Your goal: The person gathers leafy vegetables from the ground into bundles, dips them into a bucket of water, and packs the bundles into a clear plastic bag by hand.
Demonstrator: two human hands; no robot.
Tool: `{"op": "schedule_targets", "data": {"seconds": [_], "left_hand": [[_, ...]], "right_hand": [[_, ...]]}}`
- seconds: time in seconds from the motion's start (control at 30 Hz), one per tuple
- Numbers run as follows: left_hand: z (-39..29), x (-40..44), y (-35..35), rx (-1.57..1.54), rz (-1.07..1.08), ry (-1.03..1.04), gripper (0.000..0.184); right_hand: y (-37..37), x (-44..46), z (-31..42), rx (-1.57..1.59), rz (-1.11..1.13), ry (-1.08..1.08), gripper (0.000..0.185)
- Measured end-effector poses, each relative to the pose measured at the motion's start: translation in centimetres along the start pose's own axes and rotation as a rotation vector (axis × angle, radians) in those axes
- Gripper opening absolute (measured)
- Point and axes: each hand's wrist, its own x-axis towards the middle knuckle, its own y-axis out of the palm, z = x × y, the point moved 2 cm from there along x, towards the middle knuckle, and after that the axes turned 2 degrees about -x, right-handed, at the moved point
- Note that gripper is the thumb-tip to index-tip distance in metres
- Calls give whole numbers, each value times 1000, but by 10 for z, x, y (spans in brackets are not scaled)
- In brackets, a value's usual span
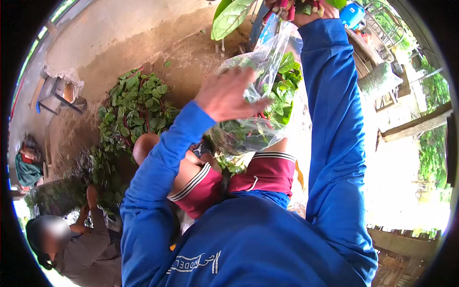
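Observation:
At the top edge of the head view, my right hand is closed around a bunch of red-stemmed leafy greens, partly cut off by the frame. Below it stands a clear plastic bag between my knees, with green leaves inside. My left hand, slightly blurred, is in front of the bag's left side with thumb and fingers apart. Nothing shows in its grasp; whether it touches the plastic I cannot tell.
A large heap of the same greens lies on the ground at left. Another person sits at lower left beside more leaves. A small stool-like stand is by the wall, and a blue container sits at upper right.

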Motion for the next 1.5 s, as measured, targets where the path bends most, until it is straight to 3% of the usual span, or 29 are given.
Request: {"op": "schedule_targets", "data": {"seconds": [0.07,0.1,0.17,0.23,0.3,0.37,0.43,0.5,0.57,0.63,0.7,0.73,0.77,0.8,0.83,0.9,0.93,0.97,1.0,1.03,1.07,1.1,1.17,1.2,1.3,1.33,1.37,1.43,1.5], "left_hand": [[-8,-4,14,349,-22,152,44],[-3,-5,19,353,-26,143,44],[12,-2,32,355,261,93,43],[24,5,26,319,360,35,30],[40,4,16,-45,285,4,22],[54,-6,14,-154,378,-127,20],[80,-29,31,-976,-36,-540,32],[95,-25,33,-1122,8,-573,37],[86,-19,20,-1607,-35,-730,34],[84,-16,15,-1735,-52,-715,34],[78,-8,6,-1893,-274,-568,36],[91,-10,9,-1855,-225,-452,41],[42,1,-20,-1901,-540,-829,44],[45,0,-21,-1902,-540,-828,44],[51,0,-25,-1725,-463,-752,41],[73,3,-32,-1372,-313,-595,40],[108,4,-16,-2218,78,-515,26],[85,8,-19,-1931,-234,-850,22],[84,6,-15,-1981,-142,-767,22],[74,6,-17,-2026,-53,-681,21],[70,4,-20,-1957,-90,-848,21],[68,2,-24,-1854,-94,-845,22],[67,-1,-25,-1851,-150,-778,22],[80,-10,-25,-1941,12,-634,18],[76,-35,-24,-1770,-124,-701,21],[87,-46,-18,-1730,-37,-627,27],[95,-59,-7,-1566,-120,-599,31],[89,-76,0,-1558,-219,-674,33],[81,-87,10,-1830,-235,-654,37]], "right_hand": [[1,7,-3,55,44,24,30],[5,9,-4,113,76,35,29],[7,10,-6,144,16,28,29],[4,13,-10,46,183,-6,32],[-6,8,-15,202,80,78,32],[-12,7,-19,176,65,70,31],[-16,6,-20,161,54,67,30],[-21,4,-23,136,38,70,30],[-30,3,-26,81,15,74,29],[-54,-1,-39,-36,-31,108,29],[-81,-20,-60,-138,-78,164,29],[-70,-32,-65,-139,-77,165,29],[-45,-61,-75,-89,-90,111,27],[-15,-94,-86,-38,-105,55,25],[5,-115,-93,12,-120,-2,23],[-47,-160,-161,-115,-523,-47,25],[-63,-170,-176,-64,-565,74,31],[-72,-179,-184,-10,-609,196,38],[-62,-185,-178,243,-604,311,38],[-34,-172,-174,346,-606,242,36],[-40,-174,-174,352,-616,244,36],[-51,-174,-171,393,-525,298,34],[-54,-175,-158,404,-389,324,31],[-45,-172,-153,393,-449,301,23],[-48,-160,-148,360,-517,325,17],[-57,-157,-147,397,-401,371,17],[-64,-157,-148,434,-287,415,17],[-58,-155,-151,312,-472,267,16],[-60,-146,-159,241,-577,56,19]]}}
